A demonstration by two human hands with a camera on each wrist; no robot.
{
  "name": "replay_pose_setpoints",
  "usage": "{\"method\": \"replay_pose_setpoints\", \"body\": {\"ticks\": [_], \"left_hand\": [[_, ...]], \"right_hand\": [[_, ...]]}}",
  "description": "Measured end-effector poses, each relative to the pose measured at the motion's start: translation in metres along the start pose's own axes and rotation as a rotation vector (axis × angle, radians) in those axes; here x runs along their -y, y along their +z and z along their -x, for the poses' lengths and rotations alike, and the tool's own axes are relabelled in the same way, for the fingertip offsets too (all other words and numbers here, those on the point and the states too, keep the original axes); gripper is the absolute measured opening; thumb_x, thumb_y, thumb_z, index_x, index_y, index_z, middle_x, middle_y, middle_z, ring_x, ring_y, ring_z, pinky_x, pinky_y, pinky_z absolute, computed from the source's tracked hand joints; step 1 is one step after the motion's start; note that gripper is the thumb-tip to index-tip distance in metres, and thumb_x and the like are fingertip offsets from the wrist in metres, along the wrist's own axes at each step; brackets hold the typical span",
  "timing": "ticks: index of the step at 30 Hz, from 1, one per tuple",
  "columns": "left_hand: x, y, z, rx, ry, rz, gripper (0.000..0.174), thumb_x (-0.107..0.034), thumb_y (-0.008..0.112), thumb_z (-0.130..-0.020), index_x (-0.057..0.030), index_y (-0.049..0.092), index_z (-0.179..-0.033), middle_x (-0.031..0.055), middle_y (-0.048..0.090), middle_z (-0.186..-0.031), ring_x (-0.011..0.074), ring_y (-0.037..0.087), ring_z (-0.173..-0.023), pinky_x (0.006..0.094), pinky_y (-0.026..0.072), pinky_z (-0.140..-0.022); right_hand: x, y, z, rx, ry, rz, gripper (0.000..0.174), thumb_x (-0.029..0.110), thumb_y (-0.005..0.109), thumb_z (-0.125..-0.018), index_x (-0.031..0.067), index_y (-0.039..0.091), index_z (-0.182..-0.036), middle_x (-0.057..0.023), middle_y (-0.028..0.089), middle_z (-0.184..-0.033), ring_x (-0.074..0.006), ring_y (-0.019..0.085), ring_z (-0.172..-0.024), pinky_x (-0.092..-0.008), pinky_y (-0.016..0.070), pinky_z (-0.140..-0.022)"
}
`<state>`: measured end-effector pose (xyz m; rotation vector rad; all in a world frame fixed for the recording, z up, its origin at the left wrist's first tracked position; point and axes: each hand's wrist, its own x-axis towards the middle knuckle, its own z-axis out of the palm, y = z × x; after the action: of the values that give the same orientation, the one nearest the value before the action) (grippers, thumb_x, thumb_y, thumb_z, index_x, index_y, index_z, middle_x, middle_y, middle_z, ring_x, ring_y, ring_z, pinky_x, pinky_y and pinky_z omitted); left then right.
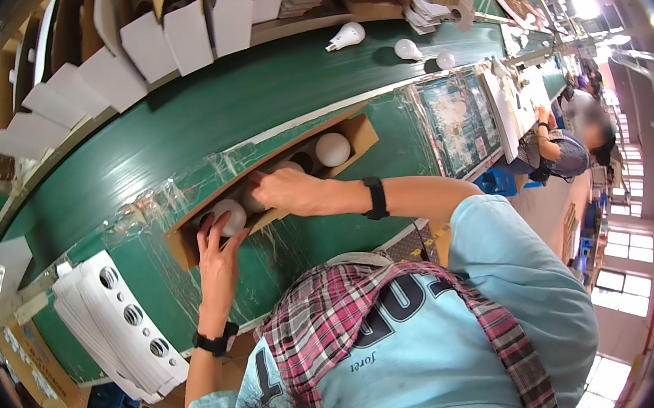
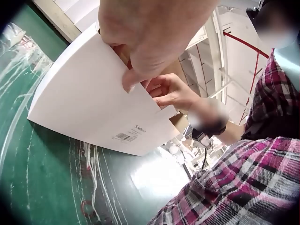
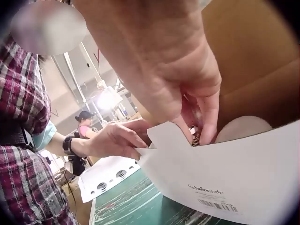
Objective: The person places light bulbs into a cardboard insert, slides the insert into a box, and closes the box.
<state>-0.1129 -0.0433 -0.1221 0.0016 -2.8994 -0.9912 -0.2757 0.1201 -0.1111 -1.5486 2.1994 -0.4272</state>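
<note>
A long cardboard box (image 1: 365, 130), white outside and brown inside, lies open on the green bench with white round light bulbs in a row in it. My left hand (image 1: 220, 267) grips its left end, fingers over the rim beside a bulb (image 1: 230, 216) and thumb on the near wall. My right hand (image 1: 290, 192) reaches into the middle of the box. In the right wrist view its fingertips pinch a light bulb by its metal base (image 3: 194, 133), next to another bulb (image 3: 243, 127). Most of the pinched bulb is hidden by the hand and wall.
White die-cut inserts with round holes (image 1: 117, 329) are stacked at the left. Loose bulbs (image 1: 346, 36) lie on the green belt (image 1: 235, 86) behind the box. Open cartons (image 1: 155, 43) line the far shelf. Another person (image 1: 568, 151) works further along the bench.
</note>
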Motion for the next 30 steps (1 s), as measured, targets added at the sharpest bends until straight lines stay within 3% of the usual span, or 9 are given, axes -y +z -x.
{"method": "replay_pose_setpoints", "body": {"ticks": [5, 7, 9, 13, 21, 22, 25, 27, 30], "left_hand": [[-0.001, 0.000, 0.003, 0.010, -0.024, 0.019, 0.034, 0.007, 0.060, -0.071, -0.0085, 0.070, -0.099, 0.0096, 0.052, -0.125, 0.0356, 0.044, -0.121, 0.0429, 0.0425, -0.097], [0.002, 0.003, 0.004, 0.007, -0.020, 0.017, 0.036, 0.010, 0.060, -0.069, -0.0087, 0.070, -0.099, 0.0097, 0.052, -0.125, 0.0352, 0.044, -0.120, 0.0435, 0.0417, -0.097], [0.000, 0.001, 0.003, 0.006, -0.036, 0.044, 0.038, 0.010, 0.061, -0.068, -0.0088, 0.070, -0.099, 0.0097, 0.052, -0.125, 0.0351, 0.044, -0.121, 0.0441, 0.0412, -0.098], [0.005, 0.002, 0.004, 0.071, -0.031, -0.024, 0.028, 0.007, 0.063, -0.073, -0.0080, 0.070, -0.096, 0.0094, 0.051, -0.126, 0.0356, 0.043, -0.122, 0.0447, 0.0401, -0.099], [-0.017, -0.033, 0.028, -0.066, -0.161, 0.054, 0.037, 0.008, 0.063, -0.072, -0.0066, 0.065, -0.106, 0.0195, 0.054, -0.119, 0.0350, 0.053, -0.109, 0.0429, 0.0446, -0.091], [-0.019, -0.040, 0.036, -0.125, -0.204, 0.054, 0.036, 0.009, 0.062, -0.071, -0.0042, 0.064, -0.105, 0.0195, 0.055, -0.116, 0.0330, 0.057, -0.103, 0.0406, 0.0467, -0.087], [-0.024, -0.059, 0.057, -0.352, -0.414, -0.090, 0.028, 0.009, 0.058, -0.077, -0.0018, 0.063, -0.103, 0.0175, 0.055, -0.109, 0.0306, 0.056, -0.101, 0.0362, 0.0467, -0.085], [-0.002, -0.057, 0.089, -0.456, -0.618, -0.055, 0.025, 0.004, 0.059, -0.081, -0.0013, 0.061, -0.105, 0.0179, 0.054, -0.111, 0.0333, 0.055, -0.103, 0.0360, 0.0448, -0.089], [0.064, -0.031, 0.177, -0.434, -0.829, -0.267, 0.042, -0.004, 0.066, -0.081, 0.0005, 0.051, -0.119, 0.0227, 0.045, -0.125, 0.0387, 0.045, -0.115, 0.0412, 0.0376, -0.098]], "right_hand": [[0.009, -0.054, 0.022, -0.041, -0.093, -0.167, 0.019, 0.012, 0.066, -0.077, -0.0053, 0.061, -0.083, -0.0210, 0.063, -0.081, -0.0342, 0.065, -0.080, -0.0419, 0.0518, -0.067], [0.001, -0.118, 0.028, 0.035, -0.013, -0.555, 0.025, 0.018, 0.067, -0.080, -0.0025, 0.063, -0.095, -0.0171, 0.066, -0.088, -0.0301, 0.065, -0.082, -0.0382, 0.0514, -0.072], [-0.041, -0.154, 0.044, -0.272, 0.103, -0.648, 0.028, 0.017, 0.066, -0.081, 0.0026, 0.063, -0.105, -0.0143, 0.067, -0.091, -0.0290, 0.064, -0.081, -0.0351, 0.0513, -0.075], [-0.210, -0.147, 0.053, -0.644, 0.337, -0.082, 0.036, 0.015, 0.068, -0.078, 0.0077, 0.061, -0.112, -0.0105, 0.060, -0.107, -0.0272, 0.057, -0.102, -0.0402, 0.0443, -0.093], [-0.378, -0.043, 0.034, -0.531, 0.477, 0.378, 0.058, 0.019, 0.079, -0.060, 0.0137, 0.059, -0.114, -0.0124, 0.048, -0.121, -0.0337, 0.045, -0.112, -0.0426, 0.0402, -0.095], [-0.378, -0.049, 0.027, -0.352, 0.655, 0.337, 0.075, 0.029, 0.080, -0.061, 0.0160, 0.050, -0.129, -0.0163, 0.048, -0.127, -0.0339, 0.041, -0.123, -0.0460, 0.0310, -0.104], [-0.378, -0.043, 0.026, -0.364, 0.660, 0.594, 0.069, 0.052, 0.075, -0.063, 0.0107, 0.060, -0.116, -0.0130, 0.055, -0.104, -0.0308, 0.049, -0.102, -0.0419, 0.0385, -0.089], [-0.395, -0.027, 0.036, -0.414, 0.697, 0.458, 0.075, 0.056, 0.075, -0.062, 0.0028, 0.060, -0.112, -0.0190, 0.060, -0.101, -0.0332, 0.053, -0.102, -0.0434, 0.0381, -0.091], [-0.415, -0.008, 0.070, -0.386, 0.886, -0.062, 0.066, 0.056, 0.073, -0.066, -0.0058, 0.064, -0.086, -0.0205, 0.066, -0.080, -0.0283, 0.066, -0.074, -0.0382, 0.0490, -0.065]]}}
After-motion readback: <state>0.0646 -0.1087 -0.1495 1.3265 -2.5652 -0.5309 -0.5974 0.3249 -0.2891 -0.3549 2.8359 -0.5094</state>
